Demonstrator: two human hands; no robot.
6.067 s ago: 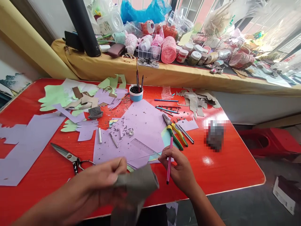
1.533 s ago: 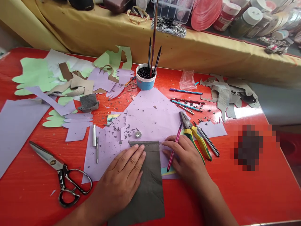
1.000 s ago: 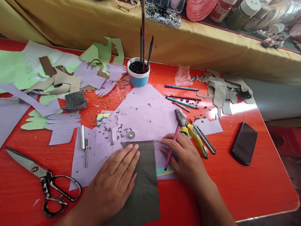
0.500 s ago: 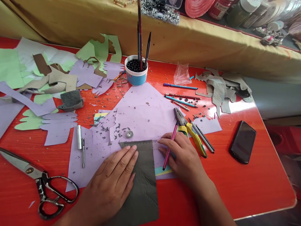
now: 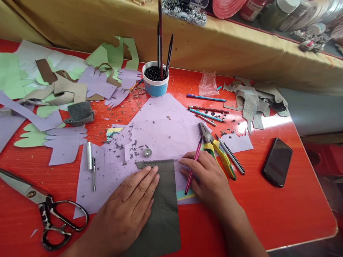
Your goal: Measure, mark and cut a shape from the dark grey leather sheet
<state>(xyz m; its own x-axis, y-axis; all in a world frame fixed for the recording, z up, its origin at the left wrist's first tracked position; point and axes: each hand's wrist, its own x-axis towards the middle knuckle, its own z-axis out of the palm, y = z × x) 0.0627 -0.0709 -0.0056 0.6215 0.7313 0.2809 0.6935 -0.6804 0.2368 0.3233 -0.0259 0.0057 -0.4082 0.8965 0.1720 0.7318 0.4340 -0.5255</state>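
My left hand [image 5: 134,207] lies flat, its fingers stretched over a dark grey sheet [image 5: 163,214] that looks like leather. Its fingertips touch a small grey ruler [image 5: 160,163] along the sheet's top edge. Just right of the sheet, my right hand [image 5: 206,178] holds a pink-and-black pen [image 5: 193,167] between its curled fingers, the pen slanting. Under both hands spreads purple paper [image 5: 163,132] sprinkled with dark scraps. A round metal piece [image 5: 147,152] sits above the ruler. Beside the right hand lie pliers [image 5: 217,150] with yellow-green handles.
Large scissors [image 5: 45,207] lie at left, near a metal tube [image 5: 89,156] and a thin metal rod [image 5: 94,175]. A cup [image 5: 155,87] of black tubes stands at the back. A phone [image 5: 277,162] rests at right. Cut scraps [image 5: 250,103] lie behind it, with several pens [image 5: 206,97] nearby.
The left fingertips have slid slightly right and down along the ruler, uncovering more of its marked edge. The right hand and pen look nearly unchanged; the view has shifted a little.
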